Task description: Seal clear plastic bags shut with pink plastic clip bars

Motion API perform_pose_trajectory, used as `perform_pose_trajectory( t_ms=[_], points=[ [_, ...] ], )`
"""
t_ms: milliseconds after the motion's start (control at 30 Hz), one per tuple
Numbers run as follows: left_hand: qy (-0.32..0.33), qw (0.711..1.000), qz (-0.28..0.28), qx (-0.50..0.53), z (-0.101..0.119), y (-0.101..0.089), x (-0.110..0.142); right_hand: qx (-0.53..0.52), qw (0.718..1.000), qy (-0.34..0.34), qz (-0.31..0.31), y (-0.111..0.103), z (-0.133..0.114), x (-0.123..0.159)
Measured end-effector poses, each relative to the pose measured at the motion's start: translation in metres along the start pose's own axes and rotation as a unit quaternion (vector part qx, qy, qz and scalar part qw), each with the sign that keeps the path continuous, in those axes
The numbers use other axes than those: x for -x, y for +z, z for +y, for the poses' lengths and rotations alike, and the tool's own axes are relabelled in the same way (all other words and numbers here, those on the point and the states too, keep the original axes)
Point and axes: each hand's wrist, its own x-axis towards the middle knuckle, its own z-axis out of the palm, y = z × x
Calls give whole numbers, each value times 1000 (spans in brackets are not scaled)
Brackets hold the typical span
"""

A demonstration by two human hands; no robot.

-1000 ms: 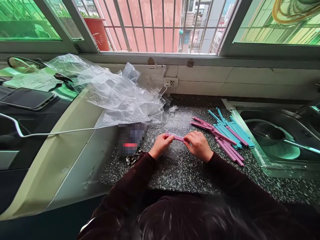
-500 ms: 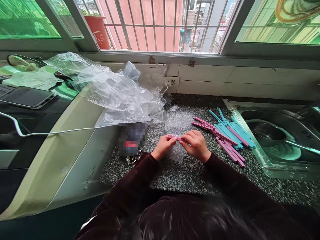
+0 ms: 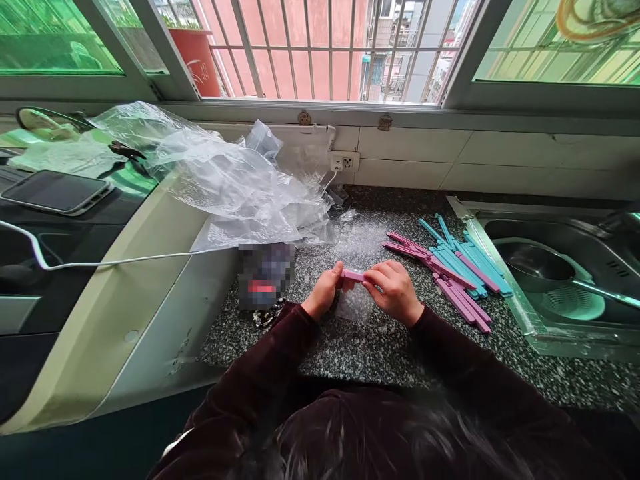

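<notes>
Left hand (image 3: 324, 292) has edged away from the right hand (image 3: 393, 287); both pinch a pink stick (image 3: 353, 275) between them.

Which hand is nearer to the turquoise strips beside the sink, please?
Right. The right hand is to the left of the turquoise strips, apart from them; the left hand is farther left.

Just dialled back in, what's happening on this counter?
A person holds one pink strip between the fingers of the left hand and right hand, above the speckled counter. A small clear plastic piece shows just below it. To the right, loose pink strips and teal strips lie in a jumbled pile beside the sink. Crumpled clear plastic is heaped to the left.
</notes>
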Motion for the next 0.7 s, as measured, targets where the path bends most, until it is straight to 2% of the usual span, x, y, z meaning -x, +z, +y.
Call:
perform_pose_trajectory(
  t_ms=[233, 700],
  points=[
    [23, 1000, -1, -9, 6, 2, 3, -82, 996, 8, 28, 6, 3, 1],
    [10, 997, 22, 66, 3, 6, 1, -91, 994, -16, 61, 8, 2, -1]
  ],
)
